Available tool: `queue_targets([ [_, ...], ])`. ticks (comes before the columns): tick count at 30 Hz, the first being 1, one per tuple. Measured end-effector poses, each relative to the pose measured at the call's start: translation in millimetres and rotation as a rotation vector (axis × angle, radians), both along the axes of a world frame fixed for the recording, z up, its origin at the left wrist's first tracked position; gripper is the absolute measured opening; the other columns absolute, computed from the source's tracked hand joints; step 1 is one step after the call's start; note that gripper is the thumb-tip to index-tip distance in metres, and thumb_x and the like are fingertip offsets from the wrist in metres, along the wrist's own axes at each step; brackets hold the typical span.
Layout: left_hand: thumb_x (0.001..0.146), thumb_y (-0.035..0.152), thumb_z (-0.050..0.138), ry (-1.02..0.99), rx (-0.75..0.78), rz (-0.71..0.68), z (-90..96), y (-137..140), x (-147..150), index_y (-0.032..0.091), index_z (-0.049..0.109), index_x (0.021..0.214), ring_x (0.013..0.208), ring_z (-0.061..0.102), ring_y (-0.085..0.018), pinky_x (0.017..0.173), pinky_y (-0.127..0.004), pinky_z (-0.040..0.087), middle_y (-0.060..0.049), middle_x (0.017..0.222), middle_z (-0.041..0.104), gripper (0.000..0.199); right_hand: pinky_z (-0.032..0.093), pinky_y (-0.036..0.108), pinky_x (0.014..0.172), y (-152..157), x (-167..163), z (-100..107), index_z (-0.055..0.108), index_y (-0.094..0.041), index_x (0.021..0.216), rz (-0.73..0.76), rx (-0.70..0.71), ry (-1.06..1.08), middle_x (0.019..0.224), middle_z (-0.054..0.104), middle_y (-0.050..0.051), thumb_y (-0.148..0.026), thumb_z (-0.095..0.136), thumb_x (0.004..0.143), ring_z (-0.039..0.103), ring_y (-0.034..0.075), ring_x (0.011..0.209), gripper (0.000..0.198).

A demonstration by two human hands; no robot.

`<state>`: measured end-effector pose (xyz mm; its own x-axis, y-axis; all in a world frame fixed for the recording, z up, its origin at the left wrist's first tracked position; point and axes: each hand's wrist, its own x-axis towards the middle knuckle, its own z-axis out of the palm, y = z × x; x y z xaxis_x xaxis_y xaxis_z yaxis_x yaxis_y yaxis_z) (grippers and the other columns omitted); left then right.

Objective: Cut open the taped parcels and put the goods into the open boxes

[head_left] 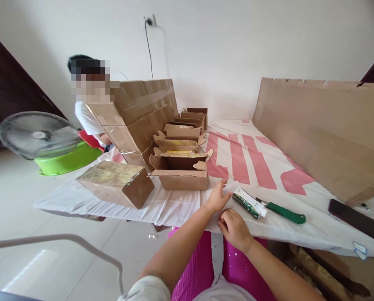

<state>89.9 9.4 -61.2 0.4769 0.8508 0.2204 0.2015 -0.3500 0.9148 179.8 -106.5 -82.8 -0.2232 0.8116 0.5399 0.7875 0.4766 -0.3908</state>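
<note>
My left hand (218,197) is over the table's near edge, open, its fingers stretched apart and nothing in them. Its fingertips come close to a small white and green carton (247,202), which lies on its side with a flap sticking out at the near end. Just below, my right hand (235,228) is closed at the cloth's edge, fingers curled and no object showing. A knife with a green handle (285,212) rests to the right of the carton. Left of my hands stands an open cardboard box (183,180), its flaps raised.
More open boxes (187,130) line up behind. A taped box (138,190) sits at the left, beside stacked closed boxes (133,108). A phone (356,219) and a large cardboard sheet (318,133) are at the right. Beyond the stack sits another person (88,119), near a fan (38,133).
</note>
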Motion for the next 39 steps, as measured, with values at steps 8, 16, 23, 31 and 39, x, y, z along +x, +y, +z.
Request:
queue_targets([
  [8, 0.075, 0.026, 0.065, 0.089, 0.052, -0.170, -17.7, 8.1, 5.9, 0.024, 0.062, 0.120, 0.111, 0.058, -0.024, 0.101, -0.041, 0.043, -0.008, 0.116, 0.067, 0.045, 0.048, 0.036, 0.072, -5.1, 2.3, -0.4, 0.052, -0.021, 0.092, 0.004, 0.092, 0.035, 0.081, 0.060, 0.004, -0.009, 0.044, 0.086, 0.057, 0.021, 0.079, 0.016],
  [16, 0.077, 0.028, 0.064, 0.161, 0.130, -0.196, -12.7, 7.9, 3.8, 0.019, 0.064, 0.119, 0.106, 0.059, -0.027, 0.097, -0.041, 0.045, -0.011, 0.114, 0.068, 0.043, 0.044, 0.061, 0.092, -32.5, 75.5, 1.8, 0.042, -0.024, 0.128, -0.470, 0.364, 0.071, 0.118, 0.055, 0.017, -0.026, 0.059, 0.085, 0.053, 0.036, 0.112, 0.047],
  [23, 0.074, 0.024, 0.066, 0.150, 0.133, -0.156, -10.5, 0.8, 4.5, 0.021, 0.066, 0.114, 0.100, 0.062, -0.024, 0.092, -0.037, 0.047, -0.008, 0.108, 0.070, 0.040, 0.056, 0.048, 0.076, -35.8, 119.0, -34.3, 0.047, -0.021, 0.122, -0.485, 0.152, 0.035, 0.103, 0.064, 0.013, -0.037, 0.052, 0.089, 0.064, 0.031, 0.093, 0.038],
  [31, 0.082, 0.024, 0.059, 0.048, 0.118, 0.214, 23.7, 15.0, 21.9, 0.018, 0.065, 0.111, 0.082, 0.065, -0.018, 0.079, -0.030, 0.051, -0.006, 0.097, 0.072, 0.030, 0.052, 0.041, 0.084, 25.3, 126.9, 29.7, 0.055, -0.020, 0.112, -0.425, -0.008, 0.236, 0.105, 0.066, 0.010, -0.029, 0.052, 0.083, 0.064, 0.026, 0.097, 0.031],
  [39, 0.078, 0.014, 0.064, -0.038, 0.114, 0.451, 103.1, 83.3, 72.2, 0.017, 0.059, 0.119, 0.105, 0.062, -0.023, 0.095, -0.034, 0.044, -0.011, 0.115, 0.067, 0.041, 0.049, 0.035, 0.086, 154.1, 156.3, 125.4, 0.061, -0.019, 0.108, -0.422, -0.054, 0.292, 0.103, 0.068, 0.009, -0.008, 0.056, 0.076, 0.064, 0.022, 0.097, 0.034],
])
